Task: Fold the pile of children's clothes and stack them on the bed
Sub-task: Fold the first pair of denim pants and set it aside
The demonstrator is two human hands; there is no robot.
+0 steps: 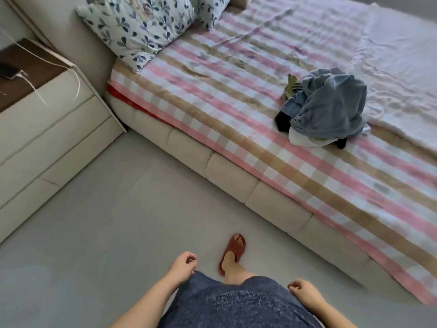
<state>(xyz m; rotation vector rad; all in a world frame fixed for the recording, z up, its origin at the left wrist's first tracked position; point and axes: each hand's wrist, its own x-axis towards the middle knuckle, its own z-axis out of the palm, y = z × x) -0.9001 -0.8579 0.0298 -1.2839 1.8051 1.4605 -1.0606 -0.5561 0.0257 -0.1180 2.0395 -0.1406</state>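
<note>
Person stands on the floor beside the bed (231,171), one foot in a red slipper (233,253) pointing towards it. Left hand (182,266) hangs by the hip, fingers loosely curled, holding nothing; it sits just at the hem of the blue shorts, and contact cannot be told. Right hand (303,292) is low on the other side, also loosely curled and holding nothing. The pile of clothes (328,107) is on the bed, on the pink-and-tan checked blanket, close to the near side edge and just left of the crumpled white sheet (402,67). It is unfolded: a grey-blue garment (335,100) is heaped on top, something green (292,85) pokes out at the far left, a black piece (282,120) shows at the near left, and white cloth (305,138) is at the near bottom. The heap is rounded, with no clear long axis. Key relation: the pile lies far and to the right of both hands, well apart from them, with floor and the padded bed edge between. The right hand is the nearer one. Judgement: nothing is folded yet, and the next move calls for stepping forward and rightward before either hand can reach the top garment. Open blanket left of the pile, towards the leaf-print pillow (139,31), looks usable for laying pieces flat.
</note>
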